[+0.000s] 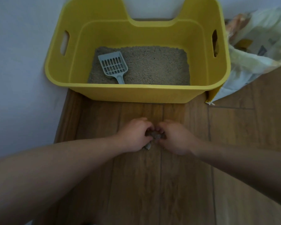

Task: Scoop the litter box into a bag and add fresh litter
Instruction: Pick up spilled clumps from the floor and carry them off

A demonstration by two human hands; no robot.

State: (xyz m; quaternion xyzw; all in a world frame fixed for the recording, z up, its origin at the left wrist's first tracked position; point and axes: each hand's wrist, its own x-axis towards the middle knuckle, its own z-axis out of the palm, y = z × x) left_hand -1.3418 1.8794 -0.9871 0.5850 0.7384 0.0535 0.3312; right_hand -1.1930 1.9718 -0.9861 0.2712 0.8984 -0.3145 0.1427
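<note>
Hands (pixel 135 137) (pixel 177 140) around grey wad (pixel 155 135), litter box (pixel 136 94) beyond

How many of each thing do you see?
box: 1
scoop: 1
big bag: 1
grey wad, gripped by both hands: 1
hands: 2, left hand, right hand
Total: 6

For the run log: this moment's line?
left hand, right hand: grip grey bundle | scoop: on litter in yellow box | sack: beside box
</note>
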